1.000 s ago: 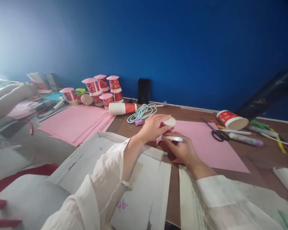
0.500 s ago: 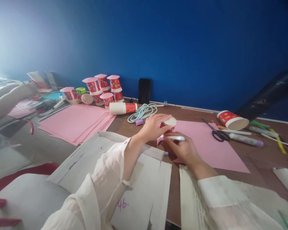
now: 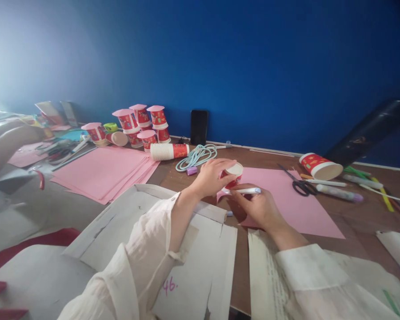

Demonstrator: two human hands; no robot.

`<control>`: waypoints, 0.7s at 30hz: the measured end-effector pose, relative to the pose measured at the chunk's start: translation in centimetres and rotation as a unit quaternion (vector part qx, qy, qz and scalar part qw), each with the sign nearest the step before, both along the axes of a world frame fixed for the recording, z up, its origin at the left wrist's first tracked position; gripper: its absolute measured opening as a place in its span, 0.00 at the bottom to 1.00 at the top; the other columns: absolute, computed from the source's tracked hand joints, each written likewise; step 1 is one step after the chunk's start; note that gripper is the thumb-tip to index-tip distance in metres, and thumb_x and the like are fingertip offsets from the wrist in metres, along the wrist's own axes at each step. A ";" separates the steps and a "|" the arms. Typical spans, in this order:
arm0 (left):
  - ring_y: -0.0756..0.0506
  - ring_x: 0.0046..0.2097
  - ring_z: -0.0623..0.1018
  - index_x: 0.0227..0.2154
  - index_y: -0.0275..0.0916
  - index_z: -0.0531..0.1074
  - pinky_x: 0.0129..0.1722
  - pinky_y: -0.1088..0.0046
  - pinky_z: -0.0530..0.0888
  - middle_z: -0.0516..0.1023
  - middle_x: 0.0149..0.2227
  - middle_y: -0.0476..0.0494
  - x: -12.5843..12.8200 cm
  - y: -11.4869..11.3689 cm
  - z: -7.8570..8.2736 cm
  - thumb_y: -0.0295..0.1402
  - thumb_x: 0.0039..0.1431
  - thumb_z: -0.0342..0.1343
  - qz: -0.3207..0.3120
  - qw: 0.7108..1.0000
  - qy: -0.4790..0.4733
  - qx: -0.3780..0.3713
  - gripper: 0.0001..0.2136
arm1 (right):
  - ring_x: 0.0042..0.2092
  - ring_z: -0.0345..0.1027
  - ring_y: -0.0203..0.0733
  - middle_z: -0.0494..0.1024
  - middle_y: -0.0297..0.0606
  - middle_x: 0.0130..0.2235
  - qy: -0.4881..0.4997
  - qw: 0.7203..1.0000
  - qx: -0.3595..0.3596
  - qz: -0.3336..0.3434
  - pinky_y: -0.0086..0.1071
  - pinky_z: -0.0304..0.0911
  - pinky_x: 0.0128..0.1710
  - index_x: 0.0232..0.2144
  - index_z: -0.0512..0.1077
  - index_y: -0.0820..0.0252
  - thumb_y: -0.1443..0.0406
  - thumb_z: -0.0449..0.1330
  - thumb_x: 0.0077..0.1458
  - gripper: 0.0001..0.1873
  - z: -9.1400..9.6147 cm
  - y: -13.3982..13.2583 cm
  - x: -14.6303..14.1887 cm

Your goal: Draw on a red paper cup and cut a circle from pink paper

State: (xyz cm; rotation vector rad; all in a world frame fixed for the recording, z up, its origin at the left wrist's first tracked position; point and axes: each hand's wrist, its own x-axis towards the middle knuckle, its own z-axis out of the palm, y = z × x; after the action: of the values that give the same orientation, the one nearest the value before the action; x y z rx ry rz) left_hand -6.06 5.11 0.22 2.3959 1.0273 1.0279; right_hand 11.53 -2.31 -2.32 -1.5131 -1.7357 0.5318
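Note:
My left hand (image 3: 210,178) is closed around a red patterned paper cup (image 3: 235,170), its pale round end facing up. The cup stands on a sheet of pink paper (image 3: 303,213), over the sheet's left part. In my right hand (image 3: 258,205) a white marker (image 3: 248,191) is pinched, lying nearly level close to the cup's lower edge. Its tip is hidden by the fingers and cup. Black scissors (image 3: 302,186) rest on the sheet's far right side.
Stacked cups with pink tops (image 3: 142,118), a row of nested cups (image 3: 168,151), a coiled cable (image 3: 196,158) and a phone (image 3: 199,126) line the wall. Pink sheets (image 3: 103,171) lie left. A lying cup (image 3: 321,166) and pens are right. Another person's arm (image 3: 15,140) reaches in left.
My right hand and the marker have shifted slightly right along the cup's lower edge. My left hand keeps its hold on the cup. The whole view has shifted a little.

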 end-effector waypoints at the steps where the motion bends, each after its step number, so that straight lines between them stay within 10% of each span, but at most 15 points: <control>1: 0.40 0.58 0.70 0.53 0.44 0.72 0.60 0.56 0.63 0.74 0.56 0.44 0.0 0.0 0.0 0.39 0.58 0.56 0.000 1.000 0.000 -0.001 0.19 | 0.39 0.76 0.44 0.82 0.33 0.38 -0.004 1.000 -0.002 -0.003 0.34 0.67 0.39 0.34 0.78 0.50 0.51 0.61 0.53 0.13 0.1 0.0 0.1; 21: 0.40 0.58 0.70 0.53 0.45 0.72 0.60 0.57 0.62 0.74 0.56 0.45 0.0 0.1 -0.2 0.38 0.58 0.57 -0.001 1.000 0.010 0.001 0.19 | 0.29 0.72 0.40 0.77 0.32 0.22 0.018 0.996 -0.082 -0.001 0.30 0.61 0.33 0.33 0.79 0.55 0.49 0.58 0.54 0.19 1.5 0.4 1.9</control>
State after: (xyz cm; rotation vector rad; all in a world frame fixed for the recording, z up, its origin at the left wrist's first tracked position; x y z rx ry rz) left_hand -6.11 5.23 0.05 2.4128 1.0299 1.0065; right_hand 13.43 -1.94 -0.78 -1.6081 -1.6983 0.7123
